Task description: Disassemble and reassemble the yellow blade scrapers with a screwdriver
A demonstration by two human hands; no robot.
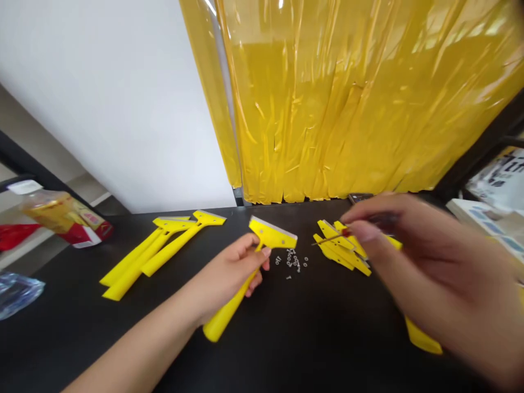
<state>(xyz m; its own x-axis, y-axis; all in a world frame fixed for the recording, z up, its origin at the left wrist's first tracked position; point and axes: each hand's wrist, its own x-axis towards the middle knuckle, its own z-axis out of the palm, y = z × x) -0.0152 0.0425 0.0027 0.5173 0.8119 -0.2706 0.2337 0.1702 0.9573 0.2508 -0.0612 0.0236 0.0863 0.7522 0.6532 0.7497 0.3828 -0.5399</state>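
Note:
My left hand (235,267) is wrapped round the neck of a yellow scraper (272,234), its wide head up and its handle slanting toward me. A metal strip and two screw spots show on that head. Close to the camera and partly blurred, my right hand (442,278) pinches a small screwdriver (333,237) with a thin shaft pointing left. The fingers hide most of its dark red handle. Behind the screwdriver lies a pile of yellow scraper heads (341,254). Small screws and nuts (293,259) are scattered between the scraper and the pile.
Several yellow scrapers (143,254) lie at left on the black table (262,355). A drink bottle (65,215) and crumpled clear plastic (18,295) are farther left. Another yellow piece (423,335) shows below my right hand. A yellow plastic curtain (327,120) hangs behind the table.

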